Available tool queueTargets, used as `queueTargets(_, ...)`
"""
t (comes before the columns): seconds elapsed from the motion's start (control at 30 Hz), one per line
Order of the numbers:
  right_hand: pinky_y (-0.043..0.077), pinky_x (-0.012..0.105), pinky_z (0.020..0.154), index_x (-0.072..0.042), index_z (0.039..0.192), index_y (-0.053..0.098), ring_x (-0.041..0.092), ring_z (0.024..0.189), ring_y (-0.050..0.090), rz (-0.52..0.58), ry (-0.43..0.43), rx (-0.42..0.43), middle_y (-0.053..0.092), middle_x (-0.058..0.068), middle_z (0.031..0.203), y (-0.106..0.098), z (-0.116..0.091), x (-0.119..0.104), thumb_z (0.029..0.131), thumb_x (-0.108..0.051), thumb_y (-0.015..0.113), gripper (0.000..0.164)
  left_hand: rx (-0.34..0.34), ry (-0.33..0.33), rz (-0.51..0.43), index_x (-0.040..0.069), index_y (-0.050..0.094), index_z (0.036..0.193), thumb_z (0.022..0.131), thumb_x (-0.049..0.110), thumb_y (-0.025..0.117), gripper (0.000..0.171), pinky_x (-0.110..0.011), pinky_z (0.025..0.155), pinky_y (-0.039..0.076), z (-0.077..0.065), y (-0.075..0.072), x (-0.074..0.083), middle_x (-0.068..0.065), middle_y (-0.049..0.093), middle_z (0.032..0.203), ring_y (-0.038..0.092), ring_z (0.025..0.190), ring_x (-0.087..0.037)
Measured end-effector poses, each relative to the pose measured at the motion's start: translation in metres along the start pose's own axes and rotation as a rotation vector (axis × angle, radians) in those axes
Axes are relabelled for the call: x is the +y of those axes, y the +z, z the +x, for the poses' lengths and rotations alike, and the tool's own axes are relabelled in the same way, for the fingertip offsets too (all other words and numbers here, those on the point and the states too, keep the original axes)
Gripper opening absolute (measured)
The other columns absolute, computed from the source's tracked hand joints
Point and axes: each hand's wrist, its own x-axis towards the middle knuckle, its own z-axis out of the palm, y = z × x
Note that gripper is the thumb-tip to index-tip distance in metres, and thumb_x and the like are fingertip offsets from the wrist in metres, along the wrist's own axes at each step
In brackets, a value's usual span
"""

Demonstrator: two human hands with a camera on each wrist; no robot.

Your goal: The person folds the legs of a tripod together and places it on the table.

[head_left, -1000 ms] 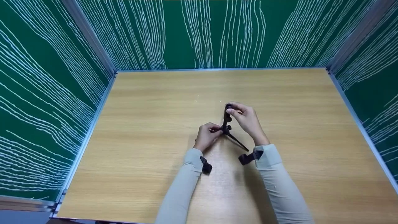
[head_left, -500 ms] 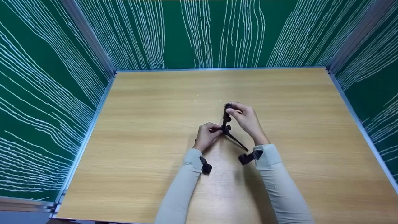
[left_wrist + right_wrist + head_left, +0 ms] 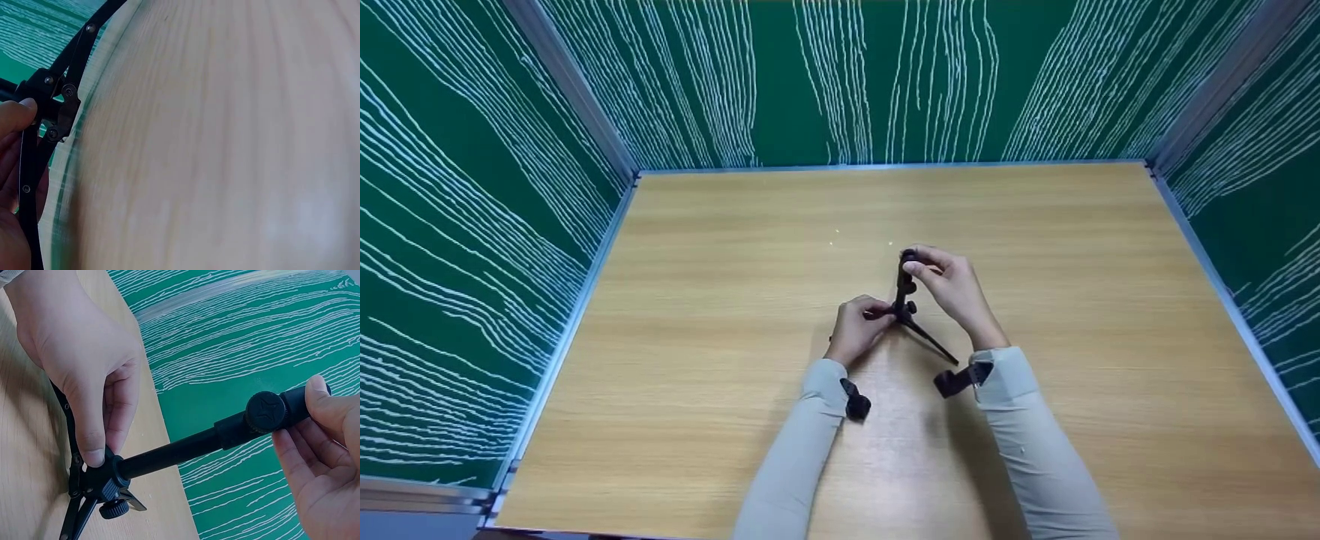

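Observation:
A small black tripod (image 3: 934, 343) stands on the table with its legs spread. My left hand (image 3: 856, 330) pinches it at the hub where the legs join; the left wrist view shows the thumb on that hub (image 3: 42, 84) and hinged leg struts (image 3: 32, 163) beside the fingers. The top end of the tripod is held between the thumb and fingers of my right hand (image 3: 958, 298). In the right wrist view the centre column (image 3: 174, 454) runs between both hands, with a round knob (image 3: 265, 412) near the top and a smaller knob (image 3: 114, 509) at the hub.
The wood-grain table (image 3: 697, 300) is bordered by green panels (image 3: 780, 90) with white wavy lines, set in metal frames (image 3: 585, 97). A few tiny white specks (image 3: 837, 231) lie beyond the hands. Each wrist carries a black camera (image 3: 857, 406).

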Motion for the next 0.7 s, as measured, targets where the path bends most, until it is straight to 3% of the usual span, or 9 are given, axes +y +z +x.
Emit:
queueTargets(0.37,0.047,0.016,0.088,0.002,0.115,0.067,0.018,0.105,0.063,-0.018,0.006,-0.006,0.067,0.017,0.115,0.0008,0.0009,0.0007,0.092,-0.011,0.064,0.026,0.021,0.016,-0.028,0.0,0.074,0.092,0.081,0.006,0.075,0.013,-0.019,0.075,0.055,-0.0005,0.0005,0.0001,-0.011,0.072,0.089,0.066,0.081,-0.013)
queueTargets(0.7,0.048,0.017,0.088,0.003,0.114,0.067,0.024,0.107,0.063,-0.02,0.001,-0.01,0.067,0.018,0.115,0.0006,0.0005,0.0,0.092,-0.011,0.064,0.027,0.012,0.016,0.001,0.002,0.075,0.093,0.081,0.007,0.075,0.013,-0.019,0.076,0.054,-0.0016,-0.0006,0.0007,-0.01,0.071,0.09,0.065,0.082,-0.013)
